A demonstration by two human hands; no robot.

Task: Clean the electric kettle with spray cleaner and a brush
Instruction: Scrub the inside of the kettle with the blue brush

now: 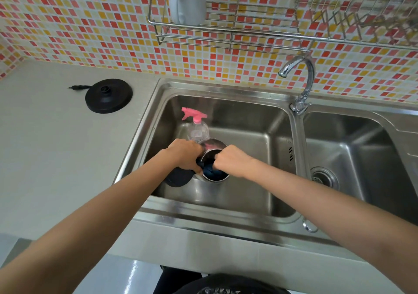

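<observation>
While my left hand (184, 155) grips the kettle (213, 145) in the left basin of the sink (226, 85), my right hand (230, 161) is fisted round what I take for the blue brush (213, 172) inside it. The spray bottle (196, 126) stands at that basin's back. I judge I'm mid-scrub, with rinsing left to do.

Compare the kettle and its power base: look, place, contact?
The kettle is shiny steel, open-topped, in the left sink basin; the power base is a flat black disc on the counter. The left hand grips the kettle and the right hand holds a dark blue brush inside it; the power base is untouched. Both are round.
</observation>
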